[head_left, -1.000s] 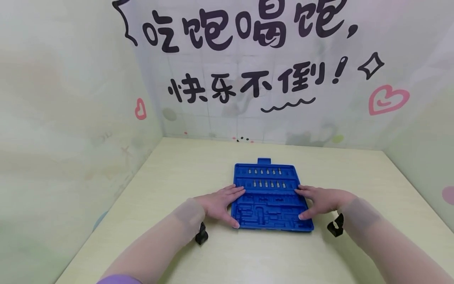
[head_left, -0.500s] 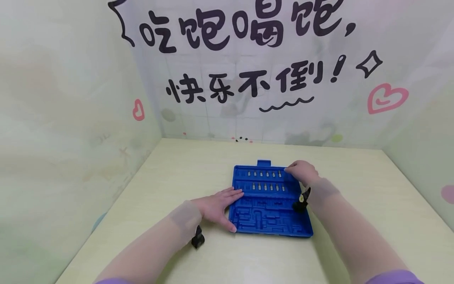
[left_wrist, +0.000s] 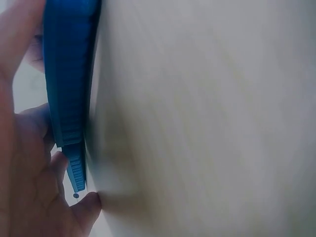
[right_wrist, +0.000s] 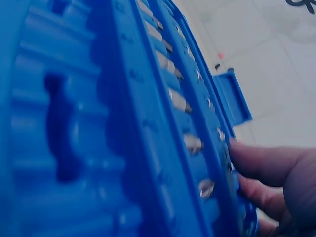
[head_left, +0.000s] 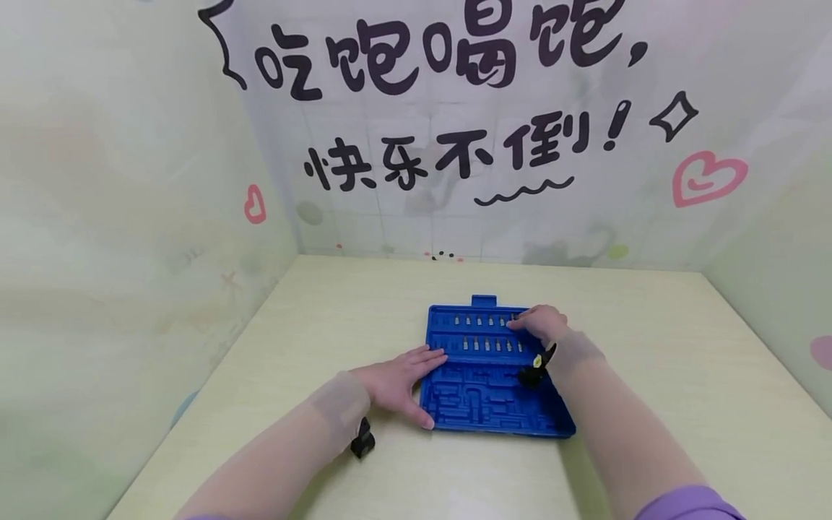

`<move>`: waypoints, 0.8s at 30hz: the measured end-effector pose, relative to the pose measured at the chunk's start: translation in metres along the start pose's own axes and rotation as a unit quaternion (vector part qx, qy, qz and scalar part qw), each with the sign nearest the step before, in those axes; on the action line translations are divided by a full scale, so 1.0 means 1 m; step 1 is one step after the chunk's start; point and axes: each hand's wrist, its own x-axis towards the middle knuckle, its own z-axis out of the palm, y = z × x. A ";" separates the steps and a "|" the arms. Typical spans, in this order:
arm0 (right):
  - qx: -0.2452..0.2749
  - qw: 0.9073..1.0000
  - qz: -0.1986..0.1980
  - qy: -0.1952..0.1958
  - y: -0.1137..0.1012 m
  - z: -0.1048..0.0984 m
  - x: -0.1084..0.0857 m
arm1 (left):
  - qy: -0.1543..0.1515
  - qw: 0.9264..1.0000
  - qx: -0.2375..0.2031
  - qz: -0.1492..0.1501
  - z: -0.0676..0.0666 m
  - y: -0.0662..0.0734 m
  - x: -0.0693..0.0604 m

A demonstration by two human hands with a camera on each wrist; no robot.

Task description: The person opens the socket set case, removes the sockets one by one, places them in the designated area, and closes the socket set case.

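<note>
An open blue plastic tool case (head_left: pixel 481 397) lies flat on the table, its lower half moulded with bare recesses. Two rows of short silver screwdriver bits (right_wrist: pixel 178 100) stand in its upper half. My left hand (head_left: pixel 396 381) rests along the case's left edge, fingers extended and thumb at the near corner. At the right end of the far row, my right hand (head_left: pixel 542 323) pinches a screwdriver bit (right_wrist: pixel 230 167) between thumb and forefinger; the fingers partly cover it. In the left wrist view, the case's side wall (left_wrist: pixel 71 79) runs beside my left hand's fingers.
The pale wooden table (head_left: pixel 351 303) extends around the case. Behind it stands a wall sheet (head_left: pixel 390 224) with black lettering and pink hearts. A latch tab (head_left: pixel 484 300) sticks out from the case's far edge. A black wrist camera (head_left: pixel 531 377) overhangs the case's lower half.
My right hand has left the case's right edge, gone to its far right corner, then moved left onto the last bit of the far row. My left hand has stayed at the left edge.
</note>
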 end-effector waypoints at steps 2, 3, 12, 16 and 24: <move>0.005 1.000 -0.014 -0.012 0.004 0.000 0.001 | 0.002 1.000 0.002 0.002 0.000 -0.001 0.000; 0.005 1.000 -0.020 -0.016 0.005 0.000 0.002 | 0.001 1.000 0.003 0.002 0.000 -0.002 0.001; 0.004 1.000 -0.009 -0.016 0.005 0.003 0.004 | -0.008 1.000 -0.014 -0.009 -0.001 -0.001 0.001; -0.022 1.000 0.015 -0.012 -0.003 0.002 0.002 | -0.010 1.000 -0.005 -0.011 -0.001 0.000 0.001; -0.035 0.998 0.042 0.003 -0.008 0.003 0.006 | -0.008 1.000 -0.007 -0.011 -0.001 0.002 0.001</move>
